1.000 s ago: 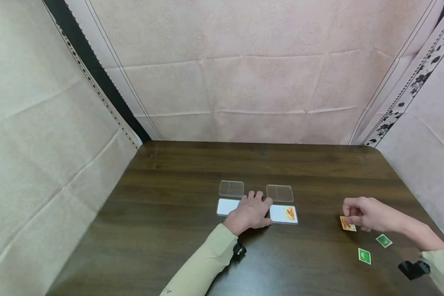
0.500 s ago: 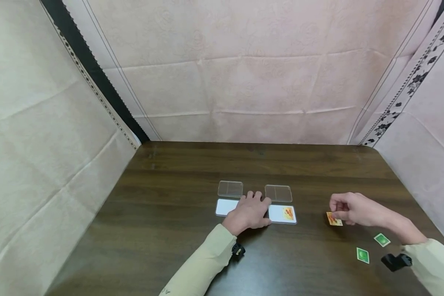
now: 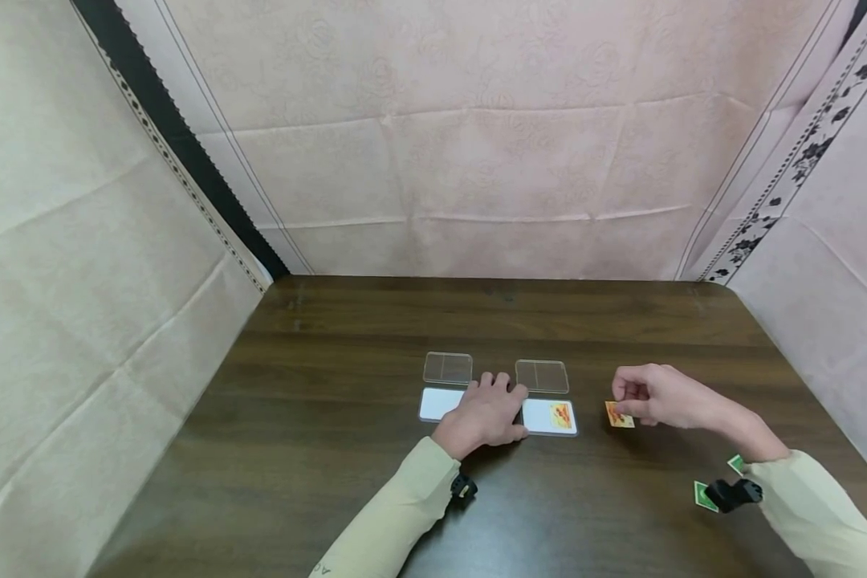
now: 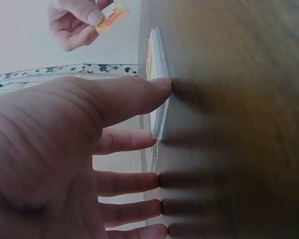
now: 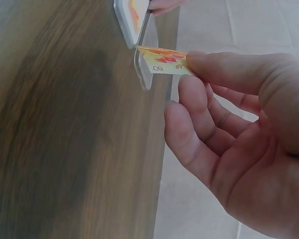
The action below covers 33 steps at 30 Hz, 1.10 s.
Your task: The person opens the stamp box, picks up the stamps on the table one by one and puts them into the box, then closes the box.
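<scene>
Right grip [image 3: 661,397] pinches stamp [image 3: 619,416]; case [image 3: 537,417] holds another [image 3: 561,416].

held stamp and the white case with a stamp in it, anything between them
Only bare table shows between the held stamp and the white case, in the head view.

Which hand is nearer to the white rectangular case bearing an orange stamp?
Left hand touches this case at its left end; right hand is apart, to its right.
</scene>
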Each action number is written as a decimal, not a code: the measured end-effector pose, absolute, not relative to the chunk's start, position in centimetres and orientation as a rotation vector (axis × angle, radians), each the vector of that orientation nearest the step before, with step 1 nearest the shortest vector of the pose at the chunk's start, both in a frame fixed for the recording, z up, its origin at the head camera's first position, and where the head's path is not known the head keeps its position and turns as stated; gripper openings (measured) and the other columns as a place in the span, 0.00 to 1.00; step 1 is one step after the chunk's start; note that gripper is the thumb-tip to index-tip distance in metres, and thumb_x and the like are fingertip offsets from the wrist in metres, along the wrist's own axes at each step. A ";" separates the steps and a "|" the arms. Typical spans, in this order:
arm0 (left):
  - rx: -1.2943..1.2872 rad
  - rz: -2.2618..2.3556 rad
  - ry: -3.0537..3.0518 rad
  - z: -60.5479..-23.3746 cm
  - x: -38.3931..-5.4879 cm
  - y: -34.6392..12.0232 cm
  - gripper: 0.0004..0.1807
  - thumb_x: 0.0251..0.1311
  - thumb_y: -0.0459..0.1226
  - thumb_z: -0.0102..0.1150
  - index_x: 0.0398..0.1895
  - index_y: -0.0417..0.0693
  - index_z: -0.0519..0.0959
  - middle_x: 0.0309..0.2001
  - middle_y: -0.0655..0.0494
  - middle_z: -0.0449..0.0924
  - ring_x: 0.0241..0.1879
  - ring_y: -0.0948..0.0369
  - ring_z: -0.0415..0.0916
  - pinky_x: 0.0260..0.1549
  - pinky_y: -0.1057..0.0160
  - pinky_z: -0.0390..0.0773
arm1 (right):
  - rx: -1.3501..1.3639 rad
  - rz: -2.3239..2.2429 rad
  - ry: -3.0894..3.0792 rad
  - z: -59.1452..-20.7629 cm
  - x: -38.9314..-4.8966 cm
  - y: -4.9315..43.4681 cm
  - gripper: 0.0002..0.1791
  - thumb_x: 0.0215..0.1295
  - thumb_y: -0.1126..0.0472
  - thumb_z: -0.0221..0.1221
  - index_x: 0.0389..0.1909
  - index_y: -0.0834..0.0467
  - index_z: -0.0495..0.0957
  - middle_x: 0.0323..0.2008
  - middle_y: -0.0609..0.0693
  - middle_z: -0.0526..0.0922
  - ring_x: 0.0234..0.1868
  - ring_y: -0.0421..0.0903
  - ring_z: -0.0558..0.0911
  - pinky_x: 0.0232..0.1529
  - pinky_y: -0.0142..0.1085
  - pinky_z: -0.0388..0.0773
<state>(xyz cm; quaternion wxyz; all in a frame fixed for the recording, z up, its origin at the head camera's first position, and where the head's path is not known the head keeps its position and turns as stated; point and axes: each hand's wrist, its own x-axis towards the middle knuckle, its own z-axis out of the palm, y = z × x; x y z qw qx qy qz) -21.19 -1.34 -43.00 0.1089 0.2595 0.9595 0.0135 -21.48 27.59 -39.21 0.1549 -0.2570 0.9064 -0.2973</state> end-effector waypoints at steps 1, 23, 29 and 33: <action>0.763 0.042 2.822 -43.0 -21.2 -1.4 0.32 0.61 0.60 0.59 0.66 0.61 0.68 0.66 0.52 0.67 0.57 0.54 0.65 0.55 0.54 0.70 | -0.740 -0.855 2.597 -39.2 -21.6 27.4 0.08 0.63 0.57 0.65 0.33 0.52 0.74 0.23 0.45 0.74 0.20 0.36 0.74 0.20 0.31 0.73; 0.768 0.041 2.814 -42.9 -21.1 -1.5 0.32 0.62 0.59 0.58 0.66 0.60 0.68 0.66 0.52 0.67 0.57 0.54 0.65 0.54 0.54 0.70 | -0.751 -0.940 2.532 -40.0 -23.0 23.9 0.08 0.63 0.57 0.65 0.33 0.53 0.75 0.24 0.47 0.75 0.20 0.40 0.76 0.22 0.33 0.74; 0.760 0.014 2.817 -42.9 -21.2 -1.4 0.32 0.61 0.60 0.58 0.66 0.60 0.68 0.66 0.52 0.67 0.58 0.54 0.66 0.56 0.53 0.70 | -0.770 -0.984 2.514 -40.2 -23.4 22.6 0.07 0.64 0.58 0.64 0.33 0.53 0.75 0.24 0.47 0.75 0.21 0.41 0.76 0.22 0.33 0.75; 0.753 0.006 2.813 -43.0 -21.4 -1.2 0.33 0.61 0.60 0.58 0.67 0.60 0.68 0.66 0.52 0.68 0.58 0.54 0.66 0.56 0.52 0.71 | -0.778 -1.002 2.495 -40.5 -23.5 22.0 0.07 0.65 0.59 0.63 0.33 0.54 0.74 0.24 0.47 0.75 0.21 0.40 0.76 0.22 0.33 0.75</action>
